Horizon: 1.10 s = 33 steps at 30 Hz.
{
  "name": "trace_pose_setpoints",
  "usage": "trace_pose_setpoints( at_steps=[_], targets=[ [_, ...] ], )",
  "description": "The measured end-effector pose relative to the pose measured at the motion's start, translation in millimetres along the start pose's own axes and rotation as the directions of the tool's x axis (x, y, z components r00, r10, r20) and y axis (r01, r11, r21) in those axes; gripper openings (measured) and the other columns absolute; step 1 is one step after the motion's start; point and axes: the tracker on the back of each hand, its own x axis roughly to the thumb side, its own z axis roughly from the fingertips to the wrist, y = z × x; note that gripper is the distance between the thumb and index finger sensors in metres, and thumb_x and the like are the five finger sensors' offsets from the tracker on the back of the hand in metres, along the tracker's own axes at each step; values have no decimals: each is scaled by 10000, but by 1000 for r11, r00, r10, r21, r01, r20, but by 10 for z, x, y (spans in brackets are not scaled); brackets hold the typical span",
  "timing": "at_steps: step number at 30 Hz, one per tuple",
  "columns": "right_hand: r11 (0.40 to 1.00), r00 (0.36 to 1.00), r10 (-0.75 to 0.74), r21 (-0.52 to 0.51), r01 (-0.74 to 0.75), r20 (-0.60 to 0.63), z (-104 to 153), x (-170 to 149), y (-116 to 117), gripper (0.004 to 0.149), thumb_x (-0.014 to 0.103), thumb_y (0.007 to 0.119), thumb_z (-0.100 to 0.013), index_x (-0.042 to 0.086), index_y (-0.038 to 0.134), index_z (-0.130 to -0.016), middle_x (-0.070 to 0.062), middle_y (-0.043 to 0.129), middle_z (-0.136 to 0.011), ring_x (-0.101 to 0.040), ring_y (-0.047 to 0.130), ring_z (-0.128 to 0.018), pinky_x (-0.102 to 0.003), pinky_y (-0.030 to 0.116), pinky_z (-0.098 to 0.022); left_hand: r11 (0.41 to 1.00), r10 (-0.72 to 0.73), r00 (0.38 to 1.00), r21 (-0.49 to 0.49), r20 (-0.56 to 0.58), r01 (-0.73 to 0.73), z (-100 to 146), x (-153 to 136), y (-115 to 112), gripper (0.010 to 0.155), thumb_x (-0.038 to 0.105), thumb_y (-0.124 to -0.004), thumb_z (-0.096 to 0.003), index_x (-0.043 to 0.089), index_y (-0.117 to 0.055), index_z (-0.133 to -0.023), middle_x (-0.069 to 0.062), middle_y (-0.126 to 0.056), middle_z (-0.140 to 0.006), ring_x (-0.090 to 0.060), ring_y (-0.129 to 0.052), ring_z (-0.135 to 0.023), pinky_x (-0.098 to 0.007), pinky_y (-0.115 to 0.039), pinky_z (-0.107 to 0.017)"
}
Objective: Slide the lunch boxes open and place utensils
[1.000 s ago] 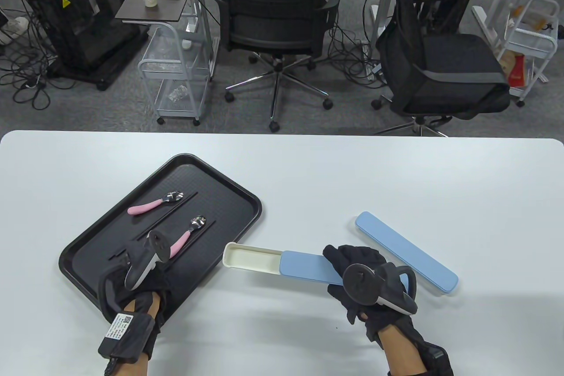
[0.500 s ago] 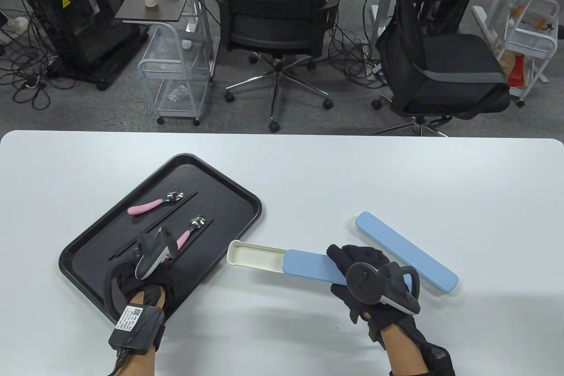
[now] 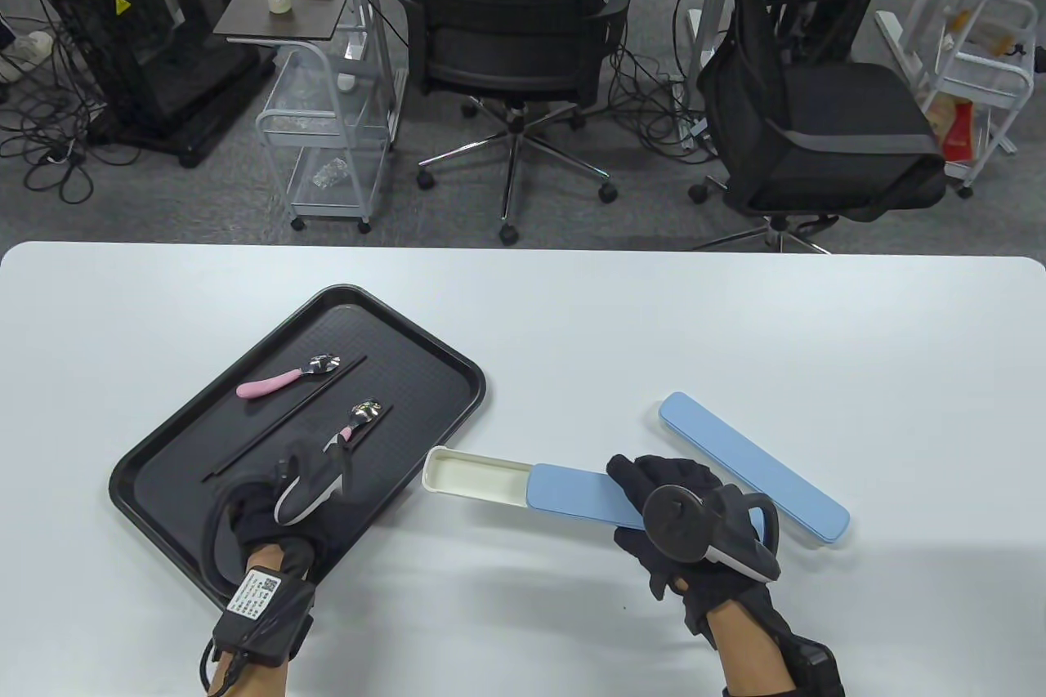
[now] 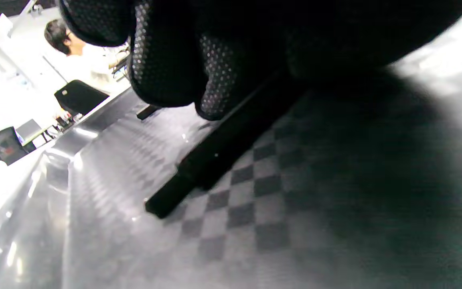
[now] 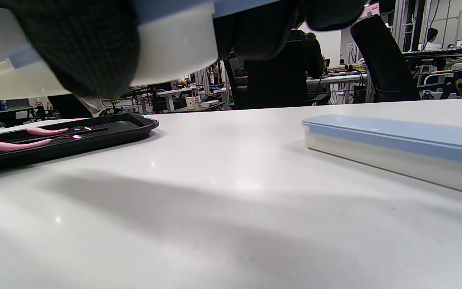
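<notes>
On the black tray (image 3: 172, 444) at eight o'clock, the left hand (image 3: 282, 513) pinched a chopstick (image 4: 215, 156); the right hand (image 3: 686, 542) gripped the half-open lunch box (image 3: 523, 484) off the surface, awaiting utensils.

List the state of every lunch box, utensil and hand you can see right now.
Near lunch box: partly slid open, held by right hand.
Far lunch box: closed, on table.
Far pink spoon: lying on tray.
Left hand: fingers on black chopstick.
</notes>
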Motion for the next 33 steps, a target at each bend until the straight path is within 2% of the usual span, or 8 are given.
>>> trace_pose_setpoints(
  at_steps=[6,14,16,19,21,25,28,33],
  targets=[
    [1000,1000,3,6,-3,-1,-5,4,5,765,460,882,-437,337,469,-1068,-74,532,-1074,-367,605,-976,-625,476,-735,1000,-9,1000,0,-9,9,2,-10,-1,443,418,-753,-396,235,-783,-799,0,-898,-791,-272,-864,-785,-574,-572,-682],
    [1000,1000,9,21,-9,0,-18,14,16,764,459,881,-438,337,468,-1069,-74,530,-1076,-366,603,-979,-625,473,-737,965,256,966,41,43,-257,113,-318,103,425,431,-737,-398,303,-750,-804,-2,-943,-782,-274,-906,-781,-566,-597,-666],
    [1000,1000,9,21,-9,-1,-18,13,16,765,459,881,-438,338,467,-1069,-74,531,-1075,-366,604,-977,-625,475,-736,934,336,937,91,92,-344,212,-407,184,420,432,-729,-401,324,-739,-807,0,-943,-772,-271,-907,-766,-564,-597,-665],
    [1000,1000,11,25,-10,-7,-17,8,17,764,459,881,-438,336,469,-1069,-73,530,-1075,-367,603,-977,-625,474,-735,829,479,851,209,213,-519,435,-547,306,422,424,-717,-416,347,-712,-831,3,-897,-803,-277,-858,-784,-571,-564,-673],
    [1000,1000,12,28,-12,-11,-17,5,18,764,458,881,-438,335,469,-1069,-76,532,-1074,-368,604,-976,-625,474,-735,778,512,797,218,321,-589,543,-579,344,430,418,-701,-428,372,-682,-855,15,-852,-838,-269,-823,-810,-571,-542,-681],
    [999,1000,18,37,-17,-17,-21,-1,35,764,459,881,-438,336,468,-1069,-75,532,-1075,-368,603,-977,-625,475,-735,718,505,745,267,436,-643,734,-562,341,439,388,-679,-416,385,-676,-854,12,-819,-857,-274,-808,-808,-561,-578,-662],
    [999,1000,24,42,-23,-20,-26,0,40,764,459,881,-437,338,468,-1069,-75,530,-1075,-368,604,-977,-626,474,-735,760,437,779,278,450,-588,797,-495,337,436,388,-682,-411,408,-678,-846,10,-794,-875,-271,-788,-817,-565,-560,-676],
    [998,1000,29,48,-28,-11,-24,29,47,764,458,882,-437,338,469,-1068,-73,531,-1075,-367,603,-977,-626,474,-735,771,377,801,322,465,-550,871,-401,350,433,380,-688,-409,412,-686,-841,27,-776,-880,-265,-782,-787,-564,-554,-679]
  ],
)
